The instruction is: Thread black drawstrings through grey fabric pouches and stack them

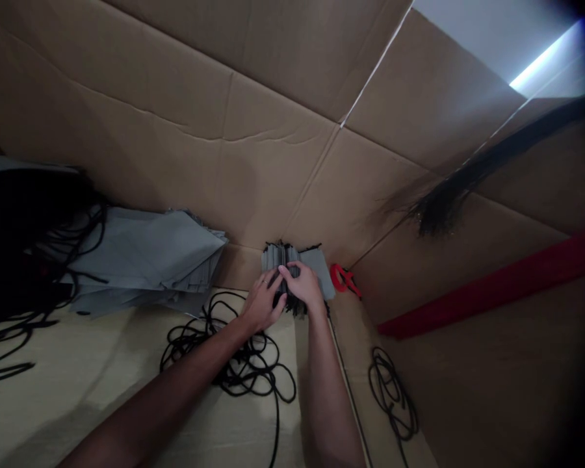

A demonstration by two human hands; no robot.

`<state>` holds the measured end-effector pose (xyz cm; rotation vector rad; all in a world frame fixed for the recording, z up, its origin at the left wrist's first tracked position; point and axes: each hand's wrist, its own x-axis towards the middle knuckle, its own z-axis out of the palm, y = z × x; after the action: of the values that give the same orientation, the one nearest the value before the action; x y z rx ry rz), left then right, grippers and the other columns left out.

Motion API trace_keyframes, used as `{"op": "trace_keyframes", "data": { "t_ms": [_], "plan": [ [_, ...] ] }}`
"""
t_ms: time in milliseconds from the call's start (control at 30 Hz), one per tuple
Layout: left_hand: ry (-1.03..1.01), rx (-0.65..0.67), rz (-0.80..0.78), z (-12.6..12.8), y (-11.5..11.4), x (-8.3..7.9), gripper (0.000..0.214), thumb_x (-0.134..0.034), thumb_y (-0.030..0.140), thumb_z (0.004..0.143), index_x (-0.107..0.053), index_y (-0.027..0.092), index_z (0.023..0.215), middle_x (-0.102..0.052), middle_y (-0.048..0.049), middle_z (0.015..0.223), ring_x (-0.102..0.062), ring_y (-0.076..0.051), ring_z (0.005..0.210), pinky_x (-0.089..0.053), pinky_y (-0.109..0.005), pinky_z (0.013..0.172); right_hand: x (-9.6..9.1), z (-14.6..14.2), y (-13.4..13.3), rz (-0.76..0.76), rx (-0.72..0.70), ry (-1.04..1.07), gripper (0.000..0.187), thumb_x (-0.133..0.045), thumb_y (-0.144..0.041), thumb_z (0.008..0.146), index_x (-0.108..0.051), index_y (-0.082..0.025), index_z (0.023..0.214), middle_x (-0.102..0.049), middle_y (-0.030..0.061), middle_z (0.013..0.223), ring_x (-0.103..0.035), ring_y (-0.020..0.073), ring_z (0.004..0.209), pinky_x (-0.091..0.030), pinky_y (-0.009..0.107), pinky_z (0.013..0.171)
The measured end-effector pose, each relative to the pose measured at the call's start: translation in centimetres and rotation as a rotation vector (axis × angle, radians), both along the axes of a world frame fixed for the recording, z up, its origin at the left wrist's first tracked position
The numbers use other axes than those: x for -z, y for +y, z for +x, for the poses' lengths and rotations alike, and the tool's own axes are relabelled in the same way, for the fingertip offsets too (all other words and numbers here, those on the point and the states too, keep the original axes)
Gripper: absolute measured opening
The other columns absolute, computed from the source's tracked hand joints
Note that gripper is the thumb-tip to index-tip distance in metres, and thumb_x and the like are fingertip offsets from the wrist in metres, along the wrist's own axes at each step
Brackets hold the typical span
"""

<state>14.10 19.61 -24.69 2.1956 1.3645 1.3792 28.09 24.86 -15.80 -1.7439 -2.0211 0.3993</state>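
Note:
A small, tightly packed stack of grey flat pieces [273, 257] with black cord ends stands against the cardboard wall. My left hand [263, 302] is at its left and front side, fingers bent onto it and the thumb apart. From the right, my right hand [303, 283] presses thumb and fingers onto the top of the same stack, the two hands' fingertips nearly meeting. A grey piece [319, 270] lies beside the stack on the right. Under and around my left forearm is a loose tangle of black cord [244, 374]. The hands cover part of the stack.
A larger pile of grey sheets [146, 250] lies to the left, next to a dark heap of black cords [29, 240]. Red-handled scissors or snips [341, 278] lie at right. Another cord coil [392, 396], a red strip [492, 279] and a hanging dark strand bundle [468, 185] are further right.

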Motion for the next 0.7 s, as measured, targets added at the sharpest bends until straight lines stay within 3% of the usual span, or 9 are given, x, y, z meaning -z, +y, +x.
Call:
{"op": "trace_keyframes", "data": {
  "t_ms": [433, 700],
  "plan": [
    [-0.035, 0.041, 0.013, 0.11, 0.11, 0.29, 0.057, -0.062, 0.026, 0.096, -0.059, 0.016, 0.152, -0.065, -0.0166, 0.153, -0.054, -0.037, 0.149, -0.047, -0.060, 0.124, 0.90, -0.03, 0.64, 0.008, 0.072, 0.038, 0.034, -0.070, -0.039, 0.104, -0.068, -0.018, 0.131, -0.070, 0.0108, 0.134, -0.072, 0.0261, 0.115, -0.062, 0.049, 0.099],
    [-0.121, -0.041, -0.028, 0.31, 0.50, 0.79, 0.059, -0.056, 0.028, 0.101, -0.048, 0.006, 0.156, -0.049, -0.0281, 0.161, -0.054, -0.039, 0.148, -0.049, -0.059, 0.123, 0.74, 0.52, 0.43, 0.024, 0.005, 0.084, 0.034, -0.069, -0.036, 0.105, -0.067, -0.019, 0.134, -0.071, 0.0105, 0.133, -0.073, 0.0248, 0.111, -0.063, 0.047, 0.096]
  ]
}}
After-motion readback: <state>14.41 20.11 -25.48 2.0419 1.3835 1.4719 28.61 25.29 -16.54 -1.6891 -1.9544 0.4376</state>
